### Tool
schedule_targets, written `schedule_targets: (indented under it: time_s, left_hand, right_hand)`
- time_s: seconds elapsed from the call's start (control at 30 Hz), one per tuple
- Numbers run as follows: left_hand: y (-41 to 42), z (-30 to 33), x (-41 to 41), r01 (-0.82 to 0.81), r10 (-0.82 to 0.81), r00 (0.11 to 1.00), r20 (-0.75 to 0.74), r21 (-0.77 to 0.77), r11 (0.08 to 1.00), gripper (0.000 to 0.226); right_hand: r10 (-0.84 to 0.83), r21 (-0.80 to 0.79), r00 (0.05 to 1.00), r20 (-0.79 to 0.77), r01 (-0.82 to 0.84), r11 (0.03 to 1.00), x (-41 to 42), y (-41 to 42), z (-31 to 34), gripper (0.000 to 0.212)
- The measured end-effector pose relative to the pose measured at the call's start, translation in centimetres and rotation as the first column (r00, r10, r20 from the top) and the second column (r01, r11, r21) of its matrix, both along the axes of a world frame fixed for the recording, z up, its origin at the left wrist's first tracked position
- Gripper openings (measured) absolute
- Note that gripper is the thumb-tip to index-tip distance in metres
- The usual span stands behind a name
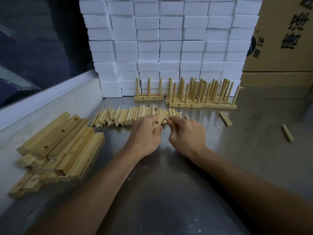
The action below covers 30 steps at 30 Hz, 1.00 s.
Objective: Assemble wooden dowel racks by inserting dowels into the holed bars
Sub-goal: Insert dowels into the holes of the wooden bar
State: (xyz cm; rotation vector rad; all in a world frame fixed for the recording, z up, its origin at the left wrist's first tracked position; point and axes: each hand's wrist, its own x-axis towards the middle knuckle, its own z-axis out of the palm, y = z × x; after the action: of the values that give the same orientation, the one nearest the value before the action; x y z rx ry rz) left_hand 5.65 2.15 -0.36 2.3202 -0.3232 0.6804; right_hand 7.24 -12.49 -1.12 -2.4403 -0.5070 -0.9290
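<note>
Wooden, light and stiff, the holed bar [159,122] sits above the table pinched in our left hand [145,133], while our right hand [185,131] pinches a dowel [166,119] beside it, best gripped mid-shaft.

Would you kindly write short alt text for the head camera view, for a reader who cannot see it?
A person's left hand grips a holed wooden bar while the right hand pinches a dowel beside it, above a row of loose dowels on a metal table. Spare bars lie piled left; finished racks stand behind.
</note>
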Motion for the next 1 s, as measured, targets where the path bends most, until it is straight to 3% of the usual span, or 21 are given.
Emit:
schedule_targets:
  time_s: [0.17,0.3,0.5,0.7,0.83,1.0]
  left_hand:
    - [-0.5,0.2,-0.1,0.022,-0.024,0.999,0.025,0.075,0.997,0.019]
    - [-0.7,0.3,-0.2,0.010,-0.014,0.999,0.039,0.118,0.993,0.021]
    - [-0.7,0.2,-0.3,0.013,-0.019,0.998,0.053,0.107,0.994,0.018]
    - [-0.7,0.1,-0.2,0.026,-0.043,0.991,0.124,0.136,0.990,0.030]
    - [-0.5,0.3,-0.1,0.049,-0.050,0.996,0.072,0.019,0.999,0.035]
    - [0.1,0.3,0.1,0.010,-0.025,0.994,-0.110,-0.131,0.991,0.016]
  right_hand:
    - [0.201,0.339,0.929,-0.312,-0.089,0.937,1.0,-0.6,0.2,0.026]
    - [0.401,0.571,0.827,-0.393,-0.122,0.812,1.2,-0.9,0.5,0.034]
    - [0.136,0.300,0.941,-0.309,-0.039,0.953,0.9,-0.4,0.2,0.030]
    - [0.391,0.556,0.837,-0.382,-0.130,0.821,1.4,-1.0,0.3,0.039]
    - [0.381,0.563,0.866,-0.326,-0.146,0.813,1.3,-0.7,0.1,0.038]
    - [0.353,0.625,0.895,-0.274,-0.113,0.772,1.6,-0.8,0.3,0.027]
